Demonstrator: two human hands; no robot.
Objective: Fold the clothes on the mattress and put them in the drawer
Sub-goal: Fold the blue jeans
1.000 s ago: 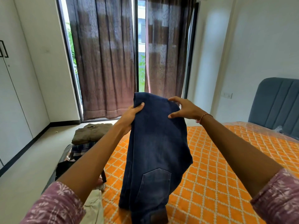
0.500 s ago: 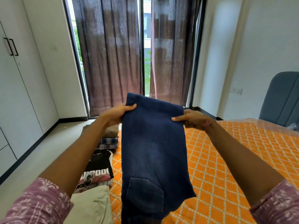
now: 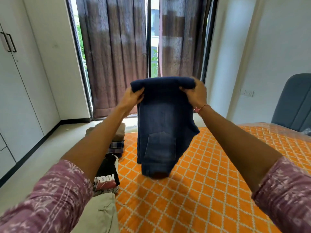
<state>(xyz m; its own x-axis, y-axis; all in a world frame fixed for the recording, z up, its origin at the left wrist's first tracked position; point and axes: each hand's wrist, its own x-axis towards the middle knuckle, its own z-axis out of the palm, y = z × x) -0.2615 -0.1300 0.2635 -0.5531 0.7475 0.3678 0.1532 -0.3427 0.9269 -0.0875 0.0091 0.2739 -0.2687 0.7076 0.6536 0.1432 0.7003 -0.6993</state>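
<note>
Home bedroom, mattress (image 3: 210, 182), wardrobe (image 3: 15, 81), curtains (image 3: 114, 56), upholstered headboard (image 3: 292, 101)

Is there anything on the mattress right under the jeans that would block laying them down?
Nothing visible does. Both hands, left hand and right hand, hold the jeans over bare orange mattress; the folded clothes lie along its left edge.

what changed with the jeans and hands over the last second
Both hands raised the blue jeans: the hem now hangs just above the orange mattress instead of trailing low. The top edge has rolled over between the left hand and right hand, which grip closer together with curled fingers. Unchanged: both hands hold the jeans, and the folded clothes lie along the mattress's left edge.
</note>
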